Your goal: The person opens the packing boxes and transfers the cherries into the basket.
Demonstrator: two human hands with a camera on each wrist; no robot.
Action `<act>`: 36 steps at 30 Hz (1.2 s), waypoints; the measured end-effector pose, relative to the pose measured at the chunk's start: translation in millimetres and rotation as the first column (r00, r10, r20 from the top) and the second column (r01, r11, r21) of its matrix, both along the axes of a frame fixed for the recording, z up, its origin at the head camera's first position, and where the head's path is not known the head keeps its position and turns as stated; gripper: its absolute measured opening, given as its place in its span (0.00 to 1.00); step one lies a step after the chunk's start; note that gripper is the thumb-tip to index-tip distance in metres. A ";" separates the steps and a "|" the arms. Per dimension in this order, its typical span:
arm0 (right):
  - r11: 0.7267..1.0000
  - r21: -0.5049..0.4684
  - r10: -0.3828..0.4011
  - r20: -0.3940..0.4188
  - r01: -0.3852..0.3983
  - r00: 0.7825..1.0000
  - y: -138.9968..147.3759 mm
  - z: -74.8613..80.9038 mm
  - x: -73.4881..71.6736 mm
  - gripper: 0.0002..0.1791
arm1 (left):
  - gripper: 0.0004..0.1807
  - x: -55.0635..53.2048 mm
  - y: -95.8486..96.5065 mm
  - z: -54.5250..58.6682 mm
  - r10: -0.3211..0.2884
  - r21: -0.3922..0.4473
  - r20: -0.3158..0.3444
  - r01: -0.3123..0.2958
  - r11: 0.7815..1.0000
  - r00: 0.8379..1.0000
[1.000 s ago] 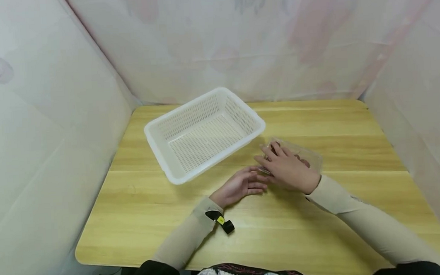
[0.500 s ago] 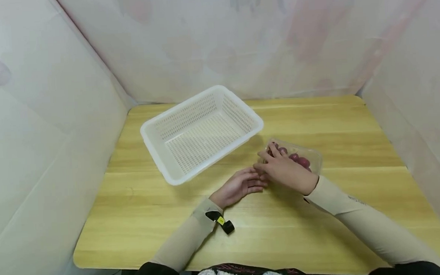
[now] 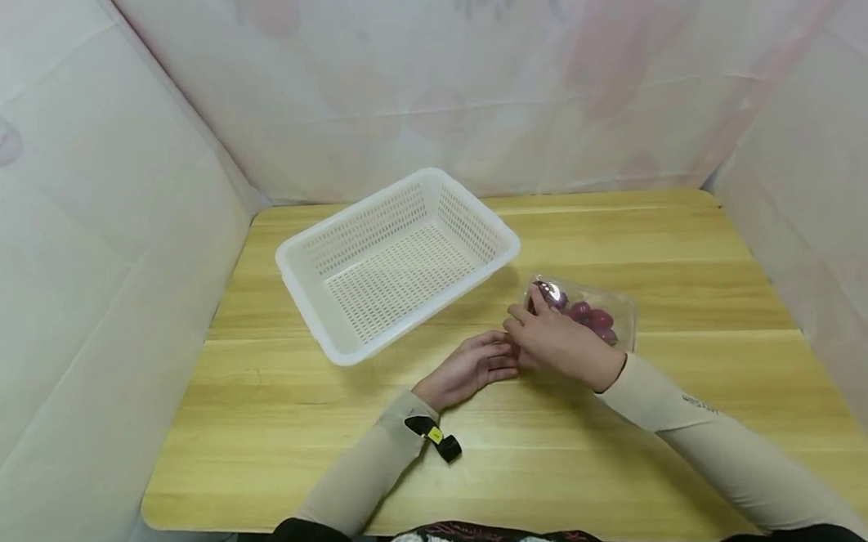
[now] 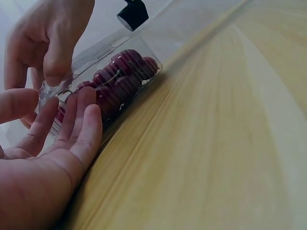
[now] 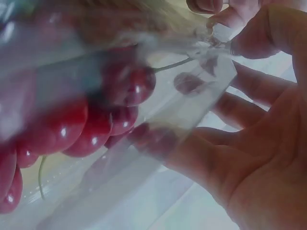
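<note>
A clear plastic box [image 3: 620, 302] of dark red cherries [image 3: 591, 318] lies right of the table's middle. Some thin stems show among the fruit [image 5: 120, 86]. My right hand [image 3: 563, 344] reaches over its near left end, the thumb [image 5: 256, 43] pinching the plastic edge at a crumpled corner. My left hand [image 3: 472, 371] rests on its side against that same end. Its thumb and index finger [image 4: 42, 122] meet at the corner, while the other fingers lie along the box's side. In the head view the right hand hides the left fingertips.
A white perforated basket [image 3: 400, 326] stands behind and left of the hands. A black strap camera [image 3: 443, 444] sits on the left wrist. Printed cloth walls [image 3: 471, 138] enclose the wooden table [image 3: 281, 443] at the back and sides.
My right hand has drawn slightly toward me and left, its fingers curling in more, so more cherries show. A bright reflection now shows on the box's far left corner. The left hand stays nearly still.
</note>
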State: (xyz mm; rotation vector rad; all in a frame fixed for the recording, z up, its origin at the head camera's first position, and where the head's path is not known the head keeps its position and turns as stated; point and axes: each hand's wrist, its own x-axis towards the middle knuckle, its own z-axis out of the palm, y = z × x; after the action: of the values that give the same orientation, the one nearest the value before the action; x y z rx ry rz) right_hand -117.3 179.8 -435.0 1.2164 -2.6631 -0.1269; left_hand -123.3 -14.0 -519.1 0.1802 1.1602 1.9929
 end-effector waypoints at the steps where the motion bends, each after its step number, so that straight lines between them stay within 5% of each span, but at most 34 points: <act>1: 1.000 0.008 -0.008 -0.015 0.008 1.000 -2.0 -0.5 1.3 0.19 | 0.19 0.2 0.0 -0.3 -0.002 -0.004 -0.005 0.002 1.000 1.000; 11: 0.992 0.082 -0.085 -0.142 0.097 0.986 -22.4 -3.2 13.0 0.06 | 0.28 4.9 -1.6 1.1 -0.028 -0.004 -0.040 0.028 1.000 0.999; 17: 0.996 0.012 -0.092 -0.061 0.092 0.994 -28.9 -1.8 7.9 0.08 | 0.29 3.6 -0.6 2.7 -0.010 0.013 -0.031 0.011 1.000 0.999; 23: 0.993 -0.040 -0.112 -0.024 0.111 0.993 -39.6 -4.9 13.4 0.17 | 0.25 6.1 2.1 1.6 0.080 0.035 0.007 -0.080 0.996 0.997; 26: 0.986 -0.092 -0.145 -0.020 0.142 0.989 -40.9 -6.7 18.1 0.21 | 0.24 8.2 4.7 1.5 0.124 -0.012 -0.029 -0.125 0.992 0.992; 31: 0.960 -0.193 -0.201 0.030 0.203 0.979 -38.9 7.0 24.1 0.18 | 0.17 9.2 9.7 2.1 0.186 -0.083 -0.101 -0.195 0.977 0.977; 36: 0.929 -0.274 -0.244 0.048 0.248 0.969 -21.9 35.0 26.8 0.18 | 0.07 9.9 14.2 3.2 0.231 -0.096 -0.070 -0.237 0.967 0.971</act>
State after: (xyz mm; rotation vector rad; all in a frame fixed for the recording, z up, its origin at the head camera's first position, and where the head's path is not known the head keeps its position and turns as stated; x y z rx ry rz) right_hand -90.4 158.0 -399.9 0.7982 -2.7175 0.2130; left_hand -113.5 0.2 -515.9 0.0494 1.3722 2.1365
